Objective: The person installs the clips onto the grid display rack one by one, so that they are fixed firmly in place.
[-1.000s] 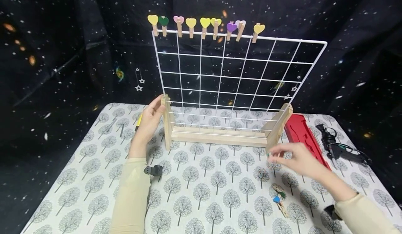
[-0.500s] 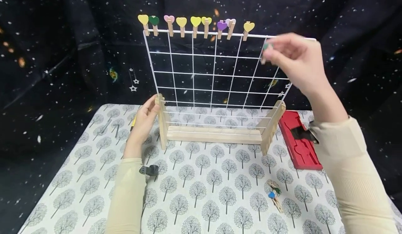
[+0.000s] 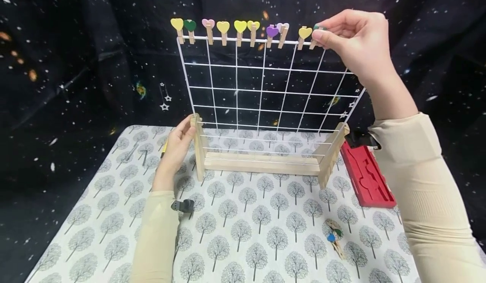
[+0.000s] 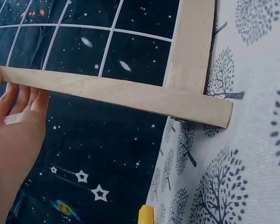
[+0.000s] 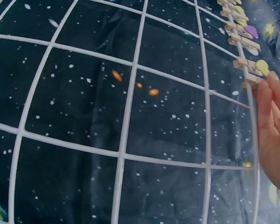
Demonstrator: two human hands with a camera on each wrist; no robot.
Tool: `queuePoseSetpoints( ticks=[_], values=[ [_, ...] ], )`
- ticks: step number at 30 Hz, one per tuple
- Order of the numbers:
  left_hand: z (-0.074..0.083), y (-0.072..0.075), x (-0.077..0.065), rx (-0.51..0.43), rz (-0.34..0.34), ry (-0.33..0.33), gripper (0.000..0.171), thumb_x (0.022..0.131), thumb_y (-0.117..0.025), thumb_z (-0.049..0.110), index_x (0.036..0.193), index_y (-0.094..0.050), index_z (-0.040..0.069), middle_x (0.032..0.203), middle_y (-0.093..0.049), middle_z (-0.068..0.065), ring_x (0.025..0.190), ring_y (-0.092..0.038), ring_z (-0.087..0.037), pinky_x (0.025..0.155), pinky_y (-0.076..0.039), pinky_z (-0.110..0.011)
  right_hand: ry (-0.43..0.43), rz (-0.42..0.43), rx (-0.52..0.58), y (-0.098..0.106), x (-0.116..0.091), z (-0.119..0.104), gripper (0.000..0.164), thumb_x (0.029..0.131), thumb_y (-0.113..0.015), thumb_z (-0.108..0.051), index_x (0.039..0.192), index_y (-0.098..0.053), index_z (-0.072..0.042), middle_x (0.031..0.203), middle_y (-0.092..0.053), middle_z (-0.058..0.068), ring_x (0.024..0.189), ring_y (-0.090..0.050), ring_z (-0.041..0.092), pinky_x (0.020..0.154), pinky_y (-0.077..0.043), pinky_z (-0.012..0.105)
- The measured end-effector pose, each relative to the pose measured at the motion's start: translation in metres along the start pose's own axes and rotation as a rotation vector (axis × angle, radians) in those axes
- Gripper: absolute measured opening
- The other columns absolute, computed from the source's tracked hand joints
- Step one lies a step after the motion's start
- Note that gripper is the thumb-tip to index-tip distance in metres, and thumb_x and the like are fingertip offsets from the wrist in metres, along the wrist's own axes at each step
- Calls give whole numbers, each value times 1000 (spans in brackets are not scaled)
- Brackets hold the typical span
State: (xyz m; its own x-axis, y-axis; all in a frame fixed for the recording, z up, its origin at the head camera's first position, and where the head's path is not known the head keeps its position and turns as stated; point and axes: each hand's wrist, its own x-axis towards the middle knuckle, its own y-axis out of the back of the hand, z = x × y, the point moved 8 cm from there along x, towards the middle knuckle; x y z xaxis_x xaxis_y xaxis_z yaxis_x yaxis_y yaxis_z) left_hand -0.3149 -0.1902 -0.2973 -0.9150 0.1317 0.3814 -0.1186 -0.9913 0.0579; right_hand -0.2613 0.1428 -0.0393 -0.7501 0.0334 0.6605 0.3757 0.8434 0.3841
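In the head view, my left hand point(image 3: 176, 146) grips the left wooden upright point(image 3: 199, 156) of a stand that holds a white wire grid point(image 3: 290, 42). The left wrist view has that upright point(image 4: 107, 91) between thumb and fingers. My right hand point(image 3: 360, 49) pinches a small wooden clothespin point(image 3: 313, 44) with a green top at the grid's top bar. Fingers hide most of it. In the right wrist view, the clothespin point(image 5: 254, 80) sits against the bar, beside one with a yellow heart point(image 5: 262, 66). Several heart clothespins, including a purple one point(image 3: 272, 30), line the bar to the left.
Loose clothespins with blue and green hearts point(image 3: 331, 237) lie on the tree-print tablecloth point(image 3: 243, 232) at front right. A red tray point(image 3: 366, 177) with shaped recesses is beside the stand's right side. Thin grey pieces point(image 3: 145, 156) and a yellow item point(image 3: 164, 148) lie at left.
My right hand has risen from near the stand's right foot to the grid's top bar, carrying the green-topped clothespin, and has moved it against the bar. My left hand stays on the upright.
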Motion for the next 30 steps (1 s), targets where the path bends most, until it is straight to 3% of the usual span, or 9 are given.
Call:
queuePoseSetpoints(
  ticks=[4, 11, 19, 23, 26, 30],
  values=[
    [-2, -4, -1, -7, -11, 8, 50, 91, -43, 23, 134, -29, 5, 133, -38, -17, 122, -37, -23, 104, -29, -28, -45, -25, -47, -1, 1, 2, 27, 68, -71, -24, 88, -69, -6, 70, -65, -10, 66, -60, 7, 63, -48, 11],
    [0, -4, -1, 0, -13, -4, 49, 91, -43, 23, 134, -29, 5, 131, -39, -18, 121, -37, -24, 104, -28, -30, -91, -92, -199, -1, 2, 3, 34, 73, -66, -33, 100, -66, -12, 75, -63, -13, 72, -59, 3, 56, -41, 15],
    [2, -4, -1, -3, -15, -4, 48, 91, -43, 21, 134, -30, 4, 132, -39, -18, 121, -38, -25, 104, -28, -31, -100, -93, -187, 0, -1, 6, 37, 73, -67, -33, 107, -63, -18, 84, -65, -10, 73, -58, 2, 59, -39, 14],
    [0, -3, -2, 1, -13, 8, 48, 91, -43, 22, 134, -30, 5, 132, -38, -17, 122, -37, -24, 104, -28, -31, -10, -19, -119, 5, -11, 4, 39, 72, -69, -24, 109, -61, -17, 93, -64, -5, 70, -58, 1, 56, -39, 13],
    [0, -2, -2, 6, -12, 10, 49, 91, -43, 23, 134, -30, 6, 132, -39, -17, 122, -37, -23, 104, -28, -30, 114, 41, -31, 9, -28, -2, 35, 70, -71, -12, 104, -63, -7, 93, -64, 1, 68, -60, 3, 57, -44, 12],
    [2, 0, -2, -1, -8, 4, 49, 90, -44, 22, 134, -30, 5, 130, -40, -18, 121, -38, -23, 104, -28, -29, 293, 45, 47, 10, -60, -3, 27, 70, -68, 3, 96, -62, 7, 96, -62, 11, 77, -61, 10, 65, -51, 16]
  ],
)
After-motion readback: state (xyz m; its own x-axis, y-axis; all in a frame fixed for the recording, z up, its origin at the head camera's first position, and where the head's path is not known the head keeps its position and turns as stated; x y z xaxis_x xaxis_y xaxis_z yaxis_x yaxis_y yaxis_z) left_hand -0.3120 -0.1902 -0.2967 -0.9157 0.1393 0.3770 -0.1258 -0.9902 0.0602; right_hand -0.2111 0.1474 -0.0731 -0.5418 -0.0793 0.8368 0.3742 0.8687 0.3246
